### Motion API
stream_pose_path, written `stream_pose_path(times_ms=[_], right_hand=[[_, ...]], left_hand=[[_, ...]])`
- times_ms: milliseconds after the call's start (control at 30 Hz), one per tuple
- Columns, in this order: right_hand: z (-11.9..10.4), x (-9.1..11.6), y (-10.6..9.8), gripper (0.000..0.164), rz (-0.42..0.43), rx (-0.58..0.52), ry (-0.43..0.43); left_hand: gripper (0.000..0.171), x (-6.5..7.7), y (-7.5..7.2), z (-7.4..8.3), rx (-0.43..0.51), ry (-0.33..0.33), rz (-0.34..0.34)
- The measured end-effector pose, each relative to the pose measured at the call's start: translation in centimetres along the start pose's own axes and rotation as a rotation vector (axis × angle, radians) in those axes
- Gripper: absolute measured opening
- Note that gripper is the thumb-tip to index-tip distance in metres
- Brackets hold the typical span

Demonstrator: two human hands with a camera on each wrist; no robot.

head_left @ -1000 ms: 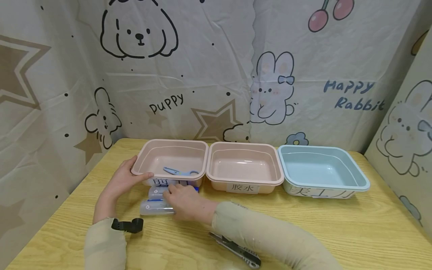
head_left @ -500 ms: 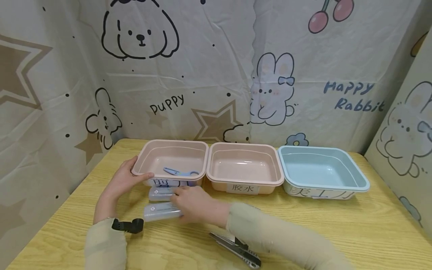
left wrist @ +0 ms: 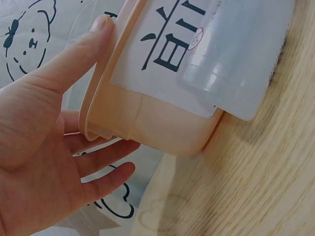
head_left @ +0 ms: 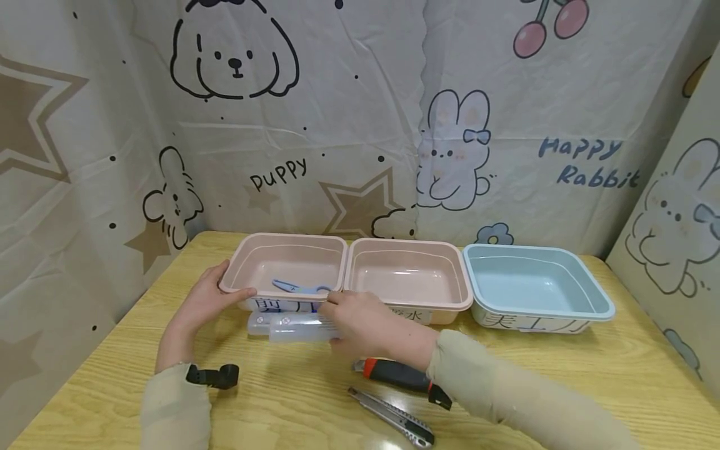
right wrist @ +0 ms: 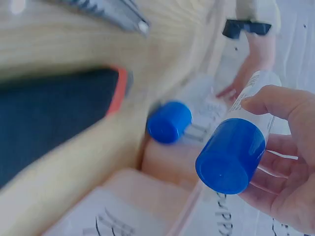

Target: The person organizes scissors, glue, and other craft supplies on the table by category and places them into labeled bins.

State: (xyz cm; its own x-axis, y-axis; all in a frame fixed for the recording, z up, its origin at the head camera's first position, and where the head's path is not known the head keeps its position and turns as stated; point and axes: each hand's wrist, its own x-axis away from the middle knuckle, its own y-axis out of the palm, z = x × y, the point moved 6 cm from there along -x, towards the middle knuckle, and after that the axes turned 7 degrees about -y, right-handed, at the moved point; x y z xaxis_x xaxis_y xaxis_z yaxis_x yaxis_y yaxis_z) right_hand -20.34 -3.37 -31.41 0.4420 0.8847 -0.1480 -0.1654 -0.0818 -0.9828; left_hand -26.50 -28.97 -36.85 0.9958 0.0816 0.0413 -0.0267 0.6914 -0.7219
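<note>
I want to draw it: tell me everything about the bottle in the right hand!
The bottle is a pale, cloudy, plastic-looking tube with its blue cap on, fine dark print and a small round mark. The right hand grips it. It points sideways, partly in front of a similar bottle; whether they touch is unclear.

Backdrop (head_left: 360,112) says "PUPPY" and "Happy Rabbit". Left pink bin (head_left: 281,295) is labelled 剪刀 (partly hidden behind the tubes (head_left: 302,327)), middle pink bin (head_left: 405,281) shows 水 after a half-covered character, and blue bin (head_left: 537,281) reads 美工刀. Tube print's too tiny, sorry.
</note>
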Motion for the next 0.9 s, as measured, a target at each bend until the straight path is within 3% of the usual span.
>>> stream_pose_path(times_ms=[200, 500, 900], right_hand=[[2.3, 0.9, -1.5, 0.039, 0.094, -0.005, 0.028], [5.7, 1.8, -2.3, 0.039, 0.154, -0.035, 0.098], [11.1, 4.1, -1.2, 0.041, 0.096, -0.132, 0.289]], left_hand=[[0.100, 0.1, 0.0, 0.0, -0.009, -0.018, -0.009], [0.099, -0.1, 0.2, 0.0, -0.019, -0.013, -0.011], [0.102, 0.1, 0.0, -0.1, -0.038, -0.023, -0.008]])
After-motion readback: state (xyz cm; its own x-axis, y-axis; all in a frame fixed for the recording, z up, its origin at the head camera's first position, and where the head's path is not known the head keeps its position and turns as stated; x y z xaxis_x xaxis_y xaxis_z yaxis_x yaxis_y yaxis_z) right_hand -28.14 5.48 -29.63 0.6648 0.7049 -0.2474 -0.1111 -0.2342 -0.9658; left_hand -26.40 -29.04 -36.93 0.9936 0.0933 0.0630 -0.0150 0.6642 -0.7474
